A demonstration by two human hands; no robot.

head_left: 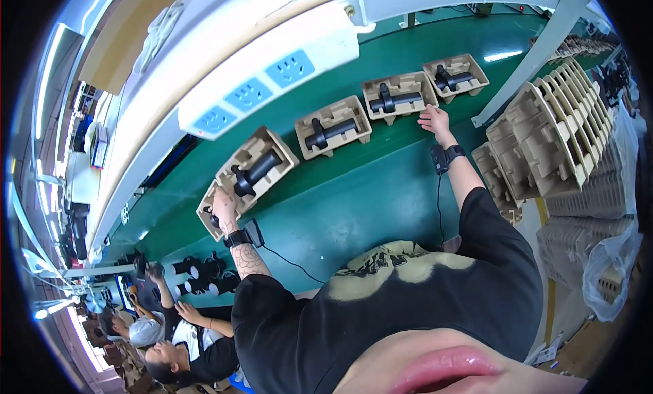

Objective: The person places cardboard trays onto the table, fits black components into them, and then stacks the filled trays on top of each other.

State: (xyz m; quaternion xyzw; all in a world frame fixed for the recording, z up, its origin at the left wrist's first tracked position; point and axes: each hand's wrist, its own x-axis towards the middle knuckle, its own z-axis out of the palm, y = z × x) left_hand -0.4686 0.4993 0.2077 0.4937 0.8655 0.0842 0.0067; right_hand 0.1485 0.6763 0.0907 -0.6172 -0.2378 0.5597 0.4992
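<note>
Moulded tan pulp trays stand in a row on the green bench, each with a black tube-shaped device in it. My left hand [223,205] is over the leftmost tray [203,210], at a black part [212,218]; its fingertips are hidden, so its grip cannot be told. Beside it, a larger black device [257,172] lies in the adjoining tray [288,153]. Farther right are a third tray [366,113] and a fourth tray [373,85]. At the fourth one's near right corner is my right hand [435,120], open, fingers stretched left. The fifth tray [480,81] is at the far right.
A white power strip [272,67] runs along the shelf above the bench [326,210]. Stacked pulp trays [537,142] lean at the right, by a metal post [537,57]. Black cylinders [204,271] stand at left, near co-workers [183,346]. Cables hang from both my wrist devices.
</note>
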